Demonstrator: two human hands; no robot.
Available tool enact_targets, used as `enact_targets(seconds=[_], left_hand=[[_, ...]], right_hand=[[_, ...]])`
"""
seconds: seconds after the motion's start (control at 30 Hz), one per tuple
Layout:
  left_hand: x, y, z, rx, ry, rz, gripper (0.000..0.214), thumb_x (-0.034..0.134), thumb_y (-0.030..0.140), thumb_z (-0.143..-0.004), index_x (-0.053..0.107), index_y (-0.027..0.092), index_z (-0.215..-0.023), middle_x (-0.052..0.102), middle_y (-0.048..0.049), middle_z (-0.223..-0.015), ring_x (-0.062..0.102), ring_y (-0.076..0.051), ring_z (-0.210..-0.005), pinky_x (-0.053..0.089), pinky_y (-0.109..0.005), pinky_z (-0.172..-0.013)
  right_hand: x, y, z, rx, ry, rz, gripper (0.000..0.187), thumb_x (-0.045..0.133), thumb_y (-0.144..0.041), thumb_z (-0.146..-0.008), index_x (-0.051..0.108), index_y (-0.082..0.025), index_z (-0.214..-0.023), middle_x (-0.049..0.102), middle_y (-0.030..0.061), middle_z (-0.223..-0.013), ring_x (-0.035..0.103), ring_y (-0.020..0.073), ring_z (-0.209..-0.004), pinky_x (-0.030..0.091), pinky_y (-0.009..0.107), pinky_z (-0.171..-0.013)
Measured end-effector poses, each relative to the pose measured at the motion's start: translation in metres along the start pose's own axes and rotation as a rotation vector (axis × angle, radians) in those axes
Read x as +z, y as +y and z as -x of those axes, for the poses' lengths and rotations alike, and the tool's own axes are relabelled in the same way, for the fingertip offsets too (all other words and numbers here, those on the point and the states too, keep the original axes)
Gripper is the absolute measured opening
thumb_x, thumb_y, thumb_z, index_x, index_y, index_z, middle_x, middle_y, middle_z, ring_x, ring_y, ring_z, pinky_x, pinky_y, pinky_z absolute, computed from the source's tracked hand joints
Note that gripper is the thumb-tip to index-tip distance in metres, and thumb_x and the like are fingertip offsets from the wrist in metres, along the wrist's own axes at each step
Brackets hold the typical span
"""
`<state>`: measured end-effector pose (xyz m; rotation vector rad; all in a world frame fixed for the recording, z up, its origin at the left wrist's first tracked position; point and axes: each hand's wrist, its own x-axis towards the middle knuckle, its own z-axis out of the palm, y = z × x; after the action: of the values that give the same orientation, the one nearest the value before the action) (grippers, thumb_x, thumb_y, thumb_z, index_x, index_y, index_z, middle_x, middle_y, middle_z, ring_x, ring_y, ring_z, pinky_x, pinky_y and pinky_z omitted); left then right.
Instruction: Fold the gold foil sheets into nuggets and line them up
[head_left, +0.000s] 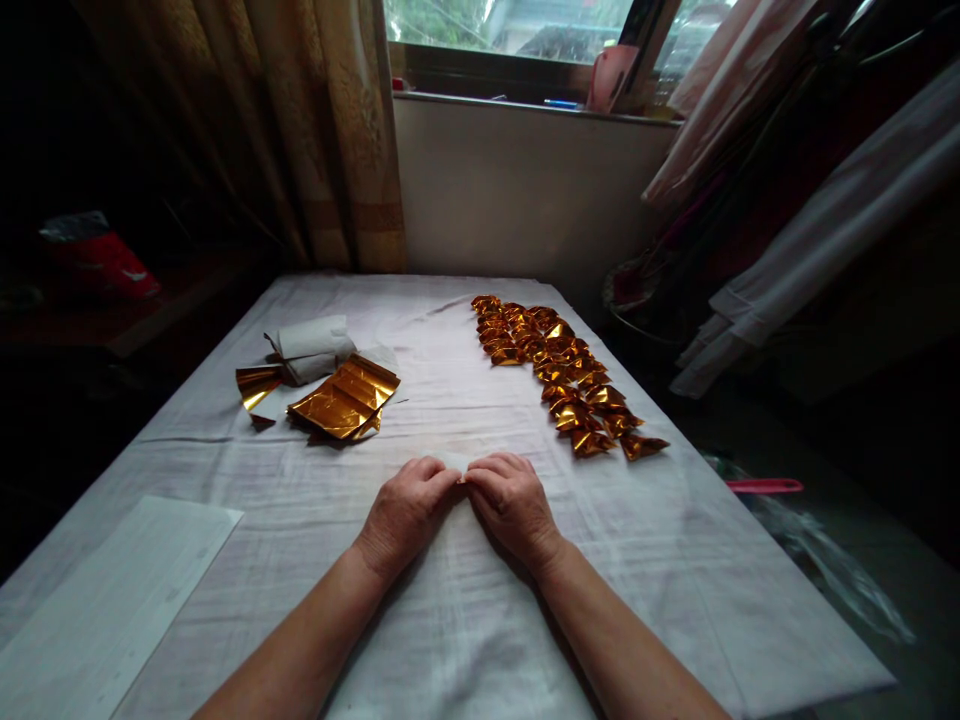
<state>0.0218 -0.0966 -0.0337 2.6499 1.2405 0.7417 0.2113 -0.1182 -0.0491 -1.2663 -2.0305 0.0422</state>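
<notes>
Over the middle of the cloth, my left hand (409,508) and my right hand (515,500) meet at the fingertips. Both are closed, thumbs and fingers pinched around a small whitish piece of paper (454,463), most of it covered by the fingers. A stack of shiny gold foil paper (346,398) lies beyond my left hand. Past my right hand, folded gold foil pieces (559,365) are set out in overlapping rows.
A white cloth (465,620) covers the table. Crumpled white paper (311,345) and a curled foil strip (259,385) lie beside the stack. A white sheet (127,600) is at left. Hanging clothes (795,250) flank the right; a pink cup (611,77) stands on the sill.
</notes>
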Motion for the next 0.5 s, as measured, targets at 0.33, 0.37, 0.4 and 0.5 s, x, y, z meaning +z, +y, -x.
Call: enact_targets(seconds=[0.33, 0.37, 0.4, 0.5], left_hand=[[-0.0024, -0.0012, 0.0024, 0.052, 0.067, 0.112, 0.024, 0.05, 0.036, -0.098, 0.07, 0.024, -0.106, 0.068, -0.0046, -0.091, 0.062, -0.017, -0.086, 0.052, -0.028, -0.078], [-0.0027, -0.0012, 0.0023, 0.059, 0.064, 0.114, 0.024, 0.05, 0.036, -0.098, 0.07, 0.025, -0.107, 0.068, -0.0046, -0.092, 0.062, -0.017, -0.085, 0.053, -0.027, -0.078], [-0.0031, -0.0014, 0.0021, 0.064, 0.062, 0.118, 0.023, 0.051, 0.035, -0.098, 0.07, 0.025, -0.107, 0.067, -0.0044, -0.092, 0.062, -0.017, -0.085, 0.053, -0.027, -0.078], [-0.0049, -0.0041, 0.0016, 0.081, 0.068, 0.162, 0.02, 0.052, 0.032, -0.097, 0.07, 0.024, -0.104, 0.067, -0.0048, -0.093, 0.063, -0.016, -0.085, 0.053, -0.026, -0.078]], right_hand=[[-0.0038, -0.0064, -0.0024, -0.024, 0.021, -0.036, 0.013, 0.057, -0.023, -0.093, 0.07, -0.024, -0.094, 0.074, 0.0027, -0.094, 0.063, 0.0187, -0.094, 0.046, 0.034, -0.087], [-0.0039, -0.0067, -0.0024, -0.02, 0.016, -0.034, 0.014, 0.056, -0.023, -0.093, 0.07, -0.024, -0.094, 0.074, 0.0028, -0.095, 0.063, 0.0187, -0.095, 0.046, 0.035, -0.088], [-0.004, -0.0066, -0.0023, -0.017, 0.007, -0.032, 0.014, 0.056, -0.024, -0.094, 0.07, -0.024, -0.094, 0.074, 0.0029, -0.095, 0.063, 0.0188, -0.096, 0.046, 0.035, -0.088], [-0.0045, -0.0032, -0.0015, -0.012, -0.008, -0.016, 0.013, 0.058, -0.023, -0.092, 0.071, -0.025, -0.095, 0.074, 0.0033, -0.099, 0.062, 0.0197, -0.099, 0.045, 0.036, -0.09]])
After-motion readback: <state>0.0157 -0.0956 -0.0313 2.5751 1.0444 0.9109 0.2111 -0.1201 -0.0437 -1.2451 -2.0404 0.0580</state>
